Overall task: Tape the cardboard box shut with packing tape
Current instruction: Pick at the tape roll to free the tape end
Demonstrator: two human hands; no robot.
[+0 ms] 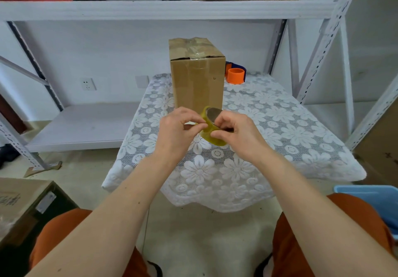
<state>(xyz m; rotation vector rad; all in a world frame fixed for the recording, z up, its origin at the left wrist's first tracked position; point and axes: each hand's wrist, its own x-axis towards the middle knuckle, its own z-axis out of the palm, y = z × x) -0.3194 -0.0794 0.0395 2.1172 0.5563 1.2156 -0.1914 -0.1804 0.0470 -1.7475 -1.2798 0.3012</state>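
Observation:
A tall brown cardboard box [197, 78] stands upright on the table with the white lace flower cloth [269, 130]. Its top flaps are down and clear tape lies across them. Just in front of the box I hold a yellowish roll of packing tape [212, 125] above the cloth. My right hand [237, 134] grips the roll from the right side. My left hand [178, 130] pinches at the roll's left edge with thumb and forefinger. Whether a loose tape end is lifted is hidden by the fingers.
An orange and blue tape dispenser [235, 75] sits behind the box to its right. White metal shelving [168, 9] surrounds the table and carries boxes on top. A cardboard box [23, 207] stands at lower left, a blue bin [374, 199] at lower right.

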